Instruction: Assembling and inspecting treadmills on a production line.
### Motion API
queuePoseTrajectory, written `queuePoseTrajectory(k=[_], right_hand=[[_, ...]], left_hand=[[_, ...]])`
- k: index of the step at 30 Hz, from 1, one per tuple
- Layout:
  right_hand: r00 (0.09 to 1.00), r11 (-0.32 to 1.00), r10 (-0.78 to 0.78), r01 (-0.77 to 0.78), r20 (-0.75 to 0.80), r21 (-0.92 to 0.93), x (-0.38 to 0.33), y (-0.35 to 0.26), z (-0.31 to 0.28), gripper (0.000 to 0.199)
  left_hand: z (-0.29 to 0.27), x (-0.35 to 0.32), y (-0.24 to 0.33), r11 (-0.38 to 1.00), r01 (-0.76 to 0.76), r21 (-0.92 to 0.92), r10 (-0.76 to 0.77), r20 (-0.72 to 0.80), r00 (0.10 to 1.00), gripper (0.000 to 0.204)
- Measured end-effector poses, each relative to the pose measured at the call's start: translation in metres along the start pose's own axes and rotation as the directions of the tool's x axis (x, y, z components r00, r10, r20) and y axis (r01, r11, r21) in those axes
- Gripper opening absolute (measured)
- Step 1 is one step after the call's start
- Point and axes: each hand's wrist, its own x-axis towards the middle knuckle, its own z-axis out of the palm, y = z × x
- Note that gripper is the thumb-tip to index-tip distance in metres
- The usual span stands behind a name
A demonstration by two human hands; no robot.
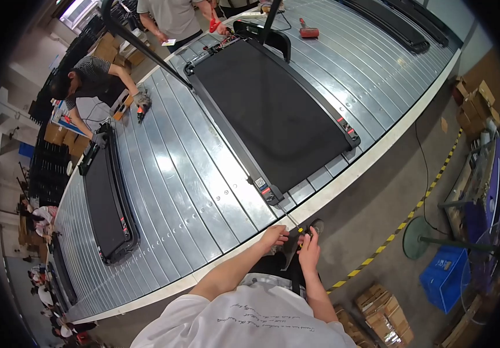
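Observation:
My left hand point(275, 236) is beside the white edge of the metal-slatted conveyor point(198, 238), its fingers curled in a pinch. What it holds is too small to tell. Just to its right, my right hand point(308, 247) is closed around something small and dark, mostly hidden by the fingers. A small yellow piece point(300, 230) shows between the two hands. Beyond them a treadmill point(270, 110) lies on the slats, its black belt facing up. The near corner of its side rail is closest to my hands, and none of my fingers touch it.
Left on the conveyor, a co-worker point(90, 78) in gloves holds an orange power tool point(141, 113) near another treadmill deck point(108, 197). A red-handled roller point(308, 30) lies beyond. On the right are a blue crate point(445, 278), cardboard point(384, 313), a green fan base point(417, 238) and floor tape point(401, 229).

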Motion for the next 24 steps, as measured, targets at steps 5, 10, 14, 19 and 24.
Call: queuePoseTrajectory(k=[5,10,14,19,24], right_hand=[[0.673,0.281,0.463,-0.729,0.577,0.625,0.037,0.095,-0.012,0.032],[0.966,0.915,0.083,-0.171,0.243,0.365,0.003,0.040,-0.026,0.043],[0.892,0.799,-0.376,0.450,0.252,-0.399,-0.022,-0.033,-0.046,0.056],[0.678,0.388,-0.611,0.707,0.409,-0.592,0.022,-0.012,-0.084,0.037],[0.763,0.265,0.589,-0.492,0.265,0.829,0.045,0.053,-0.017,0.036]], left_hand=[[0.048,0.028,-0.014,0.963,0.188,0.194,-0.234,0.256,0.938,0.048],[0.069,0.024,0.021,0.986,0.067,-0.154,-0.051,0.104,0.993,0.025],[0.067,0.036,0.031,0.963,0.160,-0.218,-0.143,0.093,0.985,0.024],[0.089,0.045,0.035,0.963,0.170,-0.209,-0.132,0.184,0.974,0.026],[0.073,0.062,0.014,0.985,0.116,-0.128,-0.096,0.151,0.984,0.028]])
